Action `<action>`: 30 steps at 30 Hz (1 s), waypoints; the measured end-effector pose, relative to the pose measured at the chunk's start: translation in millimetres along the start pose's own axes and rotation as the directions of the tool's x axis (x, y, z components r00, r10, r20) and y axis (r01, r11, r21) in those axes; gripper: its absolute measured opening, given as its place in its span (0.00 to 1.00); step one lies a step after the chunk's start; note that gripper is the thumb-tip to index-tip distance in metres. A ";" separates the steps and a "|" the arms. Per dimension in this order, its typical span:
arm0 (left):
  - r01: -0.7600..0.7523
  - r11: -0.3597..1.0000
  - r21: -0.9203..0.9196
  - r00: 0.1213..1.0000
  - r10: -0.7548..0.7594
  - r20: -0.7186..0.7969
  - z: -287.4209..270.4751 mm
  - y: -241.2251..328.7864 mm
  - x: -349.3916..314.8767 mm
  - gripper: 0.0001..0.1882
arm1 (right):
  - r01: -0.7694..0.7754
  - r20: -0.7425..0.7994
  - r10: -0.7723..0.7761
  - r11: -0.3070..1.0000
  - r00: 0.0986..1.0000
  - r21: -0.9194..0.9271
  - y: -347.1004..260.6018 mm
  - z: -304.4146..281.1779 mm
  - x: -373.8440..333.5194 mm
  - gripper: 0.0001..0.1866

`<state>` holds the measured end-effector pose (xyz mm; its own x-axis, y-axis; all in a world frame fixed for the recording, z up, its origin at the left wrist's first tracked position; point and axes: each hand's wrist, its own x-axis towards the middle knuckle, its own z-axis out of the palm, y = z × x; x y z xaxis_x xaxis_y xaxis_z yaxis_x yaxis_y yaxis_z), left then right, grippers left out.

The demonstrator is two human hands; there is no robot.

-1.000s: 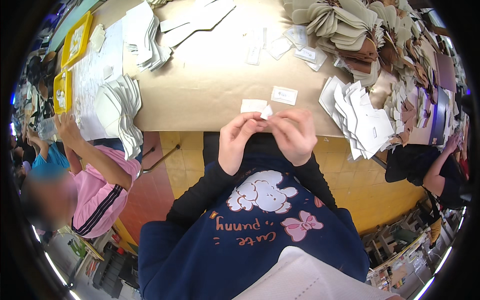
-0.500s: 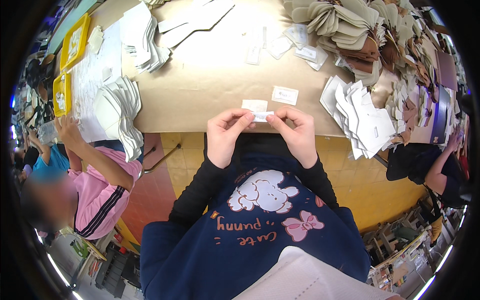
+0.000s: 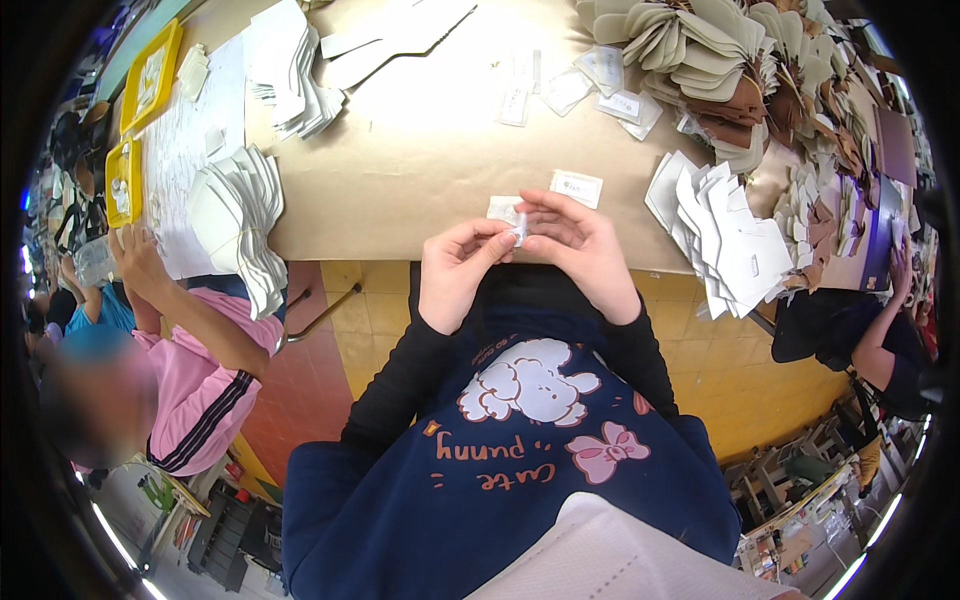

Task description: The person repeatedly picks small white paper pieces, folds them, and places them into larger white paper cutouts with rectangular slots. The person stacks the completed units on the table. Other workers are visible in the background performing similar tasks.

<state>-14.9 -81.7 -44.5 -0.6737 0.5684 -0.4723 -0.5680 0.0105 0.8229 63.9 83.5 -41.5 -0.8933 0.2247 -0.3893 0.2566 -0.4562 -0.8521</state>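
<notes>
A small white paper label [image 3: 519, 230] is upright and bent just above the near edge of the table. The thumb and forefinger of my left hand [image 3: 457, 268] pinch it from the left. My right hand [image 3: 580, 250] is curved around its right side, fingers apart and thumb close to the label; whether a fingertip touches it is hard to see. Partly behind my fingers lies a pale label packet [image 3: 503, 207]. Another flat label packet [image 3: 576, 189] with dark print rests beyond my right hand.
Bundled white cut pieces [image 3: 235, 215] stand left, with a similar fanned stack [image 3: 718, 228] right. Beige and brown pieces [image 3: 705, 60] pile up far right. Clear packets [image 3: 602, 72] lie at the back. Yellow trays [image 3: 150, 78] and a person in pink [image 3: 215, 365] are at left.
The label was stretched flat between both hands; now it is turned upright in my left fingers. My right hand has loosened its pinch and its fingers have lifted and spread.
</notes>
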 end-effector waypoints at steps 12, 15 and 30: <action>-0.284 0.510 0.812 0.876 0.482 0.004 -21.8 -0.5 10.4 0.10 | -0.135 -0.120 0.129 0.990 0.984 -0.049 13.4 1.1 10.6 0.08; -0.236 0.436 0.869 0.875 0.484 -0.005 -23.9 -1.9 17.4 0.11 | -0.112 -0.191 0.093 0.989 0.977 -0.093 15.1 6.9 13.4 0.08; -0.137 0.366 0.920 0.893 0.448 -0.045 -15.4 -9.9 22.7 0.10 | -0.123 -0.345 0.045 0.970 0.938 -0.209 32.1 21.8 21.5 0.08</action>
<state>-31.8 -81.6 -68.2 -0.8774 0.4751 -0.0674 0.3195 0.6832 0.6567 44.9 54.9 -69.6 -0.6986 0.4874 -0.5238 0.4363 -0.2902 -0.8518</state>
